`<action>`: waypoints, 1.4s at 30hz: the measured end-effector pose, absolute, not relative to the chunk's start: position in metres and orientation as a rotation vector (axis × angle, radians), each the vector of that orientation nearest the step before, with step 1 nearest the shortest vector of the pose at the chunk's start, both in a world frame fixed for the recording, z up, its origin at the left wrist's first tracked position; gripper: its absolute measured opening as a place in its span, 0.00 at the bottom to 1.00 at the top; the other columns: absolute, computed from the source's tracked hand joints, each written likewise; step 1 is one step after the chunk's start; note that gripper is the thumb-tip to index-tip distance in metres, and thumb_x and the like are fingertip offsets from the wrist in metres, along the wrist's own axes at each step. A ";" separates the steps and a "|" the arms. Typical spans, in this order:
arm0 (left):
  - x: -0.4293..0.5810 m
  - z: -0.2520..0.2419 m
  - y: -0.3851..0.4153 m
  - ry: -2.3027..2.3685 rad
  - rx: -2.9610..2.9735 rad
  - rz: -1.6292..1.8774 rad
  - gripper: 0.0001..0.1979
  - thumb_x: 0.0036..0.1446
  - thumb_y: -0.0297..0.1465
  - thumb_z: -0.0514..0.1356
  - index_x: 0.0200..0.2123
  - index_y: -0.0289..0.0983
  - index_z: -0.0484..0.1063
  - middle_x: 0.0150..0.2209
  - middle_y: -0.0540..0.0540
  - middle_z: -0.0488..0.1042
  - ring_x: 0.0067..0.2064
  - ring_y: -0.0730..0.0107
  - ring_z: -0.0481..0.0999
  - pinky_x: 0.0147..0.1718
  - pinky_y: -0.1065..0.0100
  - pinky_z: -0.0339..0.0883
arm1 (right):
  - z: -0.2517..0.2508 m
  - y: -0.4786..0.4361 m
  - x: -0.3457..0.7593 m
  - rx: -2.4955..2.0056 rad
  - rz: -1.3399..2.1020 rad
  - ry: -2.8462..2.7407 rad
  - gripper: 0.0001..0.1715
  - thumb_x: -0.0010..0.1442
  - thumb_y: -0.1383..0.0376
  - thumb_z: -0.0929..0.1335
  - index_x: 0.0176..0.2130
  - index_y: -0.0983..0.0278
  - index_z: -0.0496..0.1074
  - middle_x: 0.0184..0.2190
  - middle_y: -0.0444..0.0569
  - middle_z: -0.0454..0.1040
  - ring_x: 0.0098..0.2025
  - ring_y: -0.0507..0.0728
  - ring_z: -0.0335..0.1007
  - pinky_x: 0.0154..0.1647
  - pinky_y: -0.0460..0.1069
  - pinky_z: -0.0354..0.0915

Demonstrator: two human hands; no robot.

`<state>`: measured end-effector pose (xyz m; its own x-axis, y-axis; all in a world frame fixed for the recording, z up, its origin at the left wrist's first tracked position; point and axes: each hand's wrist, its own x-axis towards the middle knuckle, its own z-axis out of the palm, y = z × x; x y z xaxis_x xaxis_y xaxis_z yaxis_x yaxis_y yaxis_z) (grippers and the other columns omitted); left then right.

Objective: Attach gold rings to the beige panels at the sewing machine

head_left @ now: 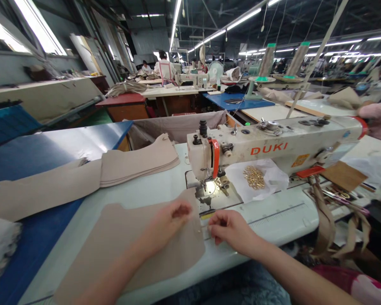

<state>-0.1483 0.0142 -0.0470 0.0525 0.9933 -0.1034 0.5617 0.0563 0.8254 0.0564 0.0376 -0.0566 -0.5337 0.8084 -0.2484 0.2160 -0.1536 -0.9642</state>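
Note:
A flat beige fabric panel (130,241) lies on the pale sewing table, in front of the sewing machine (273,142). Over the panel's right part is my left hand (174,214), its fingers curled closed and a little blurred; whatever they may hold is hidden. My right hand (228,228) is just off the panel's right edge, thumb and fingers pinched together, with anything between them too small to make out. A yellow strip (207,215) lies between the hands, near the metal needle plate (224,197). The lit needle area is beyond my left hand.
Gold metal fittings (254,177) lie heaped on white sheeting (238,192) beside the machine. Stacked beige pieces (139,163) stretch left onto a blue table (108,131). Scissors (343,199) and hanging straps (324,220) are at the right. Other people and machines stand farther back.

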 end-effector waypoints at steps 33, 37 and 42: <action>-0.131 -0.085 0.044 1.677 2.661 1.083 0.10 0.56 0.21 0.51 0.25 0.37 0.67 0.28 0.46 0.74 0.31 0.66 0.73 0.33 0.65 0.71 | -0.049 0.114 0.000 -1.487 1.494 -2.191 0.16 0.51 0.73 0.63 0.15 0.64 0.65 0.13 0.41 0.68 0.17 0.50 0.69 0.22 0.42 0.64; -0.132 -0.084 0.046 1.704 2.632 1.057 0.09 0.55 0.21 0.52 0.26 0.38 0.67 0.28 0.46 0.75 0.32 0.65 0.73 0.33 0.65 0.71 | -0.045 0.109 0.014 -1.398 1.167 -2.337 0.09 0.53 0.71 0.65 0.24 0.65 0.72 0.22 0.45 0.75 0.29 0.54 0.73 0.32 0.45 0.64; -0.132 -0.082 0.045 1.680 2.588 1.072 0.08 0.54 0.22 0.52 0.28 0.38 0.68 0.30 0.46 0.76 0.33 0.65 0.74 0.35 0.64 0.71 | -0.053 0.085 0.048 -1.031 0.658 -2.594 0.09 0.60 0.72 0.64 0.35 0.64 0.75 0.36 0.51 0.75 0.43 0.56 0.67 0.46 0.49 0.60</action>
<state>-0.1320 0.0449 -0.0817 0.2586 0.7710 0.5819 0.8528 -0.4651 0.2373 0.0484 0.0855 -0.0533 -0.7091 0.7002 0.0824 0.5763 0.6430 -0.5044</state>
